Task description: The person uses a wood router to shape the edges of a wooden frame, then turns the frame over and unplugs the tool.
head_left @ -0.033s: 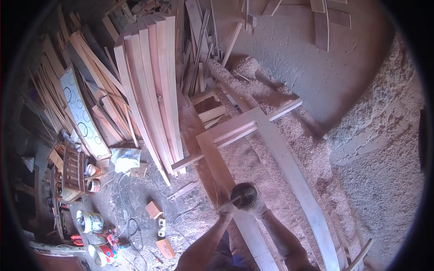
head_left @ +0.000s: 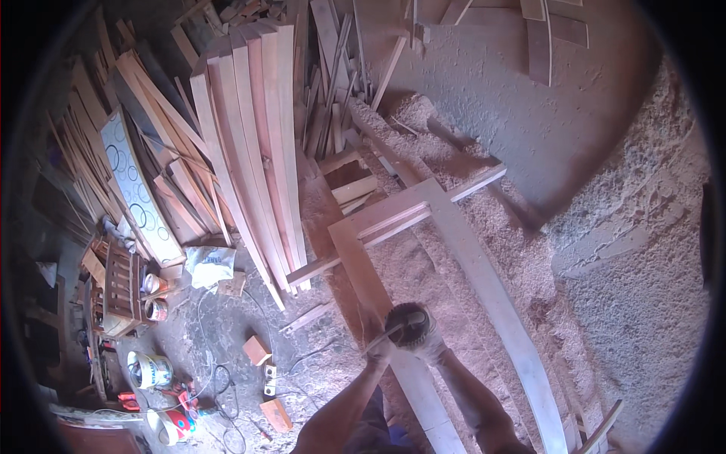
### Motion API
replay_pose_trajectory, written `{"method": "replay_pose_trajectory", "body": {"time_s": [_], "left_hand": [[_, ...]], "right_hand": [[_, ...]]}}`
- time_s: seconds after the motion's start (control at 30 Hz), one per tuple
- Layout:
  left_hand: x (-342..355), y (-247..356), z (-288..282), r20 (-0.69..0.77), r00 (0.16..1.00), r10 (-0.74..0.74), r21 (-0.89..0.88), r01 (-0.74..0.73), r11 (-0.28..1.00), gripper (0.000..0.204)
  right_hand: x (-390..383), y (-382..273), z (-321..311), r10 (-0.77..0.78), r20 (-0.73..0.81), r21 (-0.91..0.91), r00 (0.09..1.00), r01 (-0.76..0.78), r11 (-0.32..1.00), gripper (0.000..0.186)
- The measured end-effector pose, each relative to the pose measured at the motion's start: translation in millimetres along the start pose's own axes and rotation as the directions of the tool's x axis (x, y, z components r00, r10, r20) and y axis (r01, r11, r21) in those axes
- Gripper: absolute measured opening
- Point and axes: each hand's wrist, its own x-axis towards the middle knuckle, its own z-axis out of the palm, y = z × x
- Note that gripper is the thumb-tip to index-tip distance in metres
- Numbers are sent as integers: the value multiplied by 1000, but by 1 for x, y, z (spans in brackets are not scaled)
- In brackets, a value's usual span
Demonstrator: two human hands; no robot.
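Both my hands are closed around a round, dark tool [head_left: 408, 324] with a ridged rim; its exact kind is hard to make out. My left hand [head_left: 380, 352] grips its left side, where a thin pale bar sticks out. My right hand [head_left: 433, 348] wraps its right side, the fingers partly hidden. The tool sits over the left long board of a wooden frame [head_left: 499, 299]. This board looks brown beyond the tool and pale on the near side. A short crosspiece joins the frame's two long boards at the far end.
A crossbar [head_left: 478, 184] juts out under the frame's far end. Thick planks [head_left: 249, 151] lean upright at the far left. Wood shavings [head_left: 635, 257] cover the ground on the right. Buckets [head_left: 150, 371], cables [head_left: 227, 393], wood blocks [head_left: 258, 350] and a socket strip [head_left: 270, 380] lie at left.
The round tool and both my hands have shifted very slightly away from me. The wooden frame has not moved.
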Motion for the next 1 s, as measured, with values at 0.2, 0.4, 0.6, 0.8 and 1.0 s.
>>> {"method": "replay_pose_trajectory", "body": {"time_s": [0.2, 0.4, 0.6, 0.8, 1.0], "left_hand": [[25, 100, -18, -207, 978, 35, -274, -93, 957, 57], [14, 59, -18, -187, 979, 81, 19, -79, 997, 60], [17, 84, -8, -252, 968, 24, -94, -49, 994, 59], [12, 75, -21, -144, 978, -150, -30, 147, 989, 62], [17, 95, -19, -131, 984, -124, -197, 96, 976, 63]], "right_hand": [[29, 6, 11, -60, 10, -120, 998, 60, 991, 91], [59, 9, 23, -70, 47, -217, 996, 78, 973, 84], [84, 21, 27, -143, 19, -207, 990, 144, 968, 80], [108, 23, 43, -21, -12, -29, 1000, 21, 999, 77], [136, 37, 50, 35, -3, 119, 999, -34, 992, 73]]}}
